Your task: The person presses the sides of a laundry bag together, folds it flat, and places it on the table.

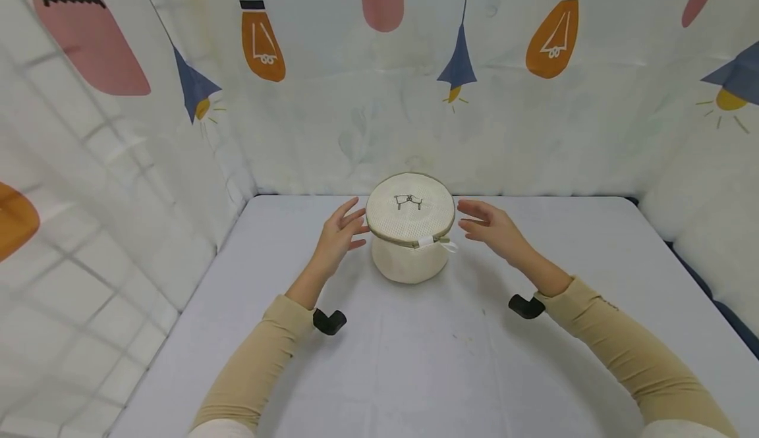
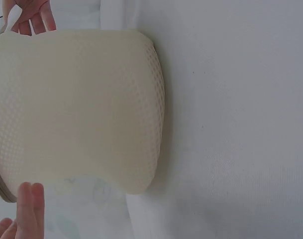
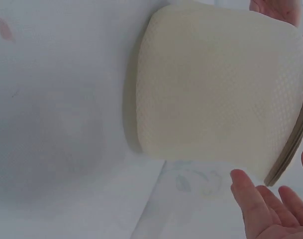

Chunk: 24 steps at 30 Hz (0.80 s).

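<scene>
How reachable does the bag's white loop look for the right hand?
Probably yes: nothing visible stands between the right hand and the white loop, which sticks out on that hand's side of the mesh bag.

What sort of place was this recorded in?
Probably an indoor recording booth: lamp-patterned white curtains hang along three sides of a white-covered table, where a mesh bag stands.
</scene>
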Available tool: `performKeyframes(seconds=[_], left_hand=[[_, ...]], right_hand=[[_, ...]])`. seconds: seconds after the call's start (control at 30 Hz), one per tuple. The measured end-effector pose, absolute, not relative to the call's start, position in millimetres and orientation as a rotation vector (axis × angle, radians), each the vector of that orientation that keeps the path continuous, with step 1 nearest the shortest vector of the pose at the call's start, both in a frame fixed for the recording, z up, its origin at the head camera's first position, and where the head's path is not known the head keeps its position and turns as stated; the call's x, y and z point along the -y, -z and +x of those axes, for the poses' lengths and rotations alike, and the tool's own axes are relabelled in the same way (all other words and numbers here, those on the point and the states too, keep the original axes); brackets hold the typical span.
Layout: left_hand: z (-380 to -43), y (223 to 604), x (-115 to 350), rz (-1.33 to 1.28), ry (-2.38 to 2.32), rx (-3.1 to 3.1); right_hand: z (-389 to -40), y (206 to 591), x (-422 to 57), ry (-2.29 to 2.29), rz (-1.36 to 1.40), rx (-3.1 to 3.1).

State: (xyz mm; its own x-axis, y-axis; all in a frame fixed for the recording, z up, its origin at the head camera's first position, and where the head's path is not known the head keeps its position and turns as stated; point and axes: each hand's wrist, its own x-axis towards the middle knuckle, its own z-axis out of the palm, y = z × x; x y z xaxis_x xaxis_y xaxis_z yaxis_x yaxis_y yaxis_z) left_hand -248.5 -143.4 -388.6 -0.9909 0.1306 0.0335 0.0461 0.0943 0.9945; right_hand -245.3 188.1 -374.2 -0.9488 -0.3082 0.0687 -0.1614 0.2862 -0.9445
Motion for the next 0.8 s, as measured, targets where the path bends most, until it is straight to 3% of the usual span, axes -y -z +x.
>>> performKeyframes(seconds=[0.8], left_hand=[[-247.8, 383.5, 131.1, -0.03, -2.327, -1.905]], right_hand=[[-250.9, 372.9, -167.1, 2.141, -0.061, -1.82]])
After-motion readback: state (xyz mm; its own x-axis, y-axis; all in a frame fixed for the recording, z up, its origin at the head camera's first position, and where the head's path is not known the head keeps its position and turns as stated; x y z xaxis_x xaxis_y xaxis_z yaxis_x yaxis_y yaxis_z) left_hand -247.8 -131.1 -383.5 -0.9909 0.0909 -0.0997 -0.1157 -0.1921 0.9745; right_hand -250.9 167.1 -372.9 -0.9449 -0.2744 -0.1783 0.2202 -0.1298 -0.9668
